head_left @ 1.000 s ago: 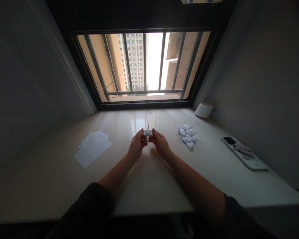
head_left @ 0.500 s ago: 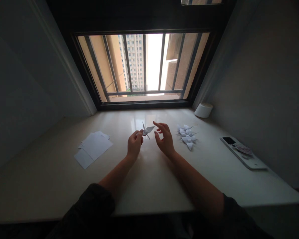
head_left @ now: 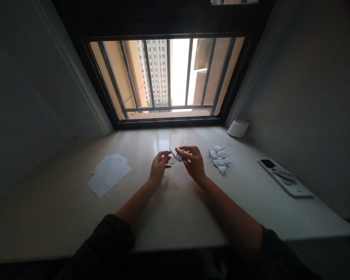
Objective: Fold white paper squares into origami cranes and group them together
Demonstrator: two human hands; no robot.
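Note:
A small folded white paper crane is up over the middle of the white counter, between my two hands. My right hand pinches it from the right, its fingers covering part of the folds. Just left of the crane, my left hand has its fingers apart; their tips are close to the crane's pointed end, and whether they touch it I cannot tell. To the right of my right hand lies a cluster of several finished paper cranes.
A stack of white paper sheets lies on the counter at left. On the right are a phone with a round attachment and, near the wall, a white cylindrical object. A barred window stands behind.
My right hand has moved left and taken hold of the crane. My left hand has loosened its pinch on it, and the crane has shifted slightly right and turned.

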